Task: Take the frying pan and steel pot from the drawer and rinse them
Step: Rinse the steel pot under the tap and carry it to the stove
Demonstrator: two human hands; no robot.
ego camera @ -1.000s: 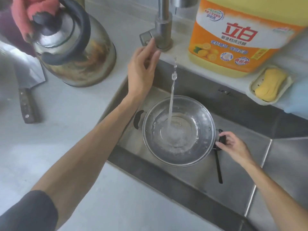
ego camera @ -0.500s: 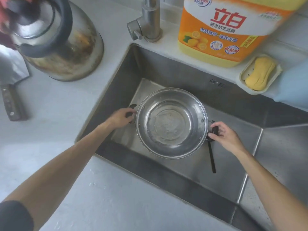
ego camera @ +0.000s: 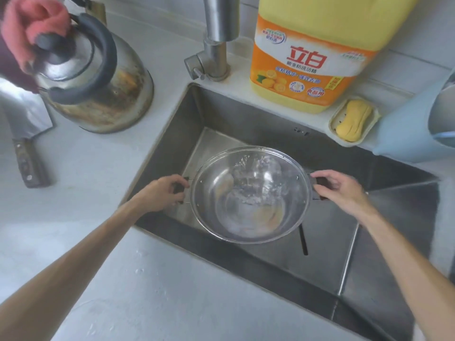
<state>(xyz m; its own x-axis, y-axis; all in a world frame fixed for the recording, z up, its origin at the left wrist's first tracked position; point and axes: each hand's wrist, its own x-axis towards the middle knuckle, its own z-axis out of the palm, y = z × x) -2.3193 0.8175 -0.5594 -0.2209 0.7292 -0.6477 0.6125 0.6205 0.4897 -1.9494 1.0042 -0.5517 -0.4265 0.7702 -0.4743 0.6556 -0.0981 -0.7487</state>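
A shiny steel pot (ego camera: 248,195) with some water swirling in it is held over the steel sink (ego camera: 327,244). My left hand (ego camera: 162,193) grips its dark left handle and my right hand (ego camera: 337,188) grips its dark right handle. The pot is tilted slightly and lifted off the sink floor. A thin black handle (ego camera: 303,241) lies on the sink floor under the pot's right side; what it belongs to is hidden. The tap (ego camera: 216,38) stands behind the sink with no water running.
A stained steel kettle (ego camera: 98,77) with a pink cloth (ego camera: 32,28) on it stands left of the sink, and a cleaver (ego camera: 24,134) lies further left. Behind the sink stand a big yellow detergent jug (ego camera: 317,52), a soap dish (ego camera: 354,120) and a pale blue container (ego camera: 408,126).
My left hand left the tap, the water stopped, and that hand took the pot's left handle. Both hands have raised the pot, and the water in it now swirls.
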